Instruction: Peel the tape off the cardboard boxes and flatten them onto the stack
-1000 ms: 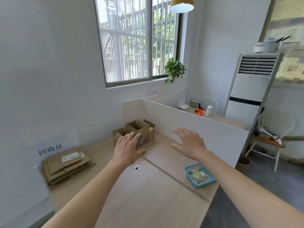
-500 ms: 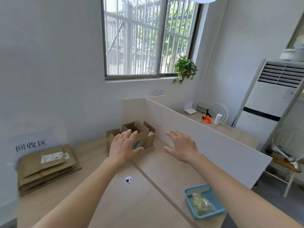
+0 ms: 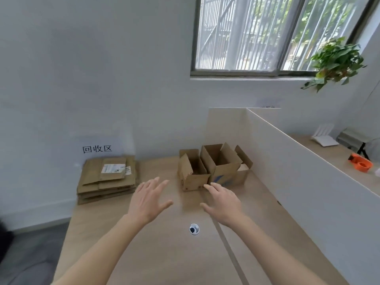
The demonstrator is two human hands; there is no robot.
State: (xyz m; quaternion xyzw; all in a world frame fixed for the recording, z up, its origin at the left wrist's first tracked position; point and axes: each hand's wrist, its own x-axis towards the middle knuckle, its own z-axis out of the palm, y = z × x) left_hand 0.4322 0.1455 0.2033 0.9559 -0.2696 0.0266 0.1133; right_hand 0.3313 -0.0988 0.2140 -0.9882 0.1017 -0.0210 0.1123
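Both hands are stretched out over the wooden surface (image 3: 160, 254), fingers spread and holding nothing. The left hand (image 3: 149, 199) hovers with its palm down, between the stack of flattened cardboard (image 3: 108, 177) by the wall and the open boxes. The right hand (image 3: 223, 200) reaches nearest the boxes, its fingertips just short of the front lower edge of the left-most box (image 3: 192, 171). Three open cardboard boxes stand together against the white partition (image 3: 298, 182): that one, a taller middle box (image 3: 223, 164) with a blue mark, and a smaller box (image 3: 243, 167) tucked behind it. A small round grommet (image 3: 194, 229) sits in the surface, nearer than the hands.
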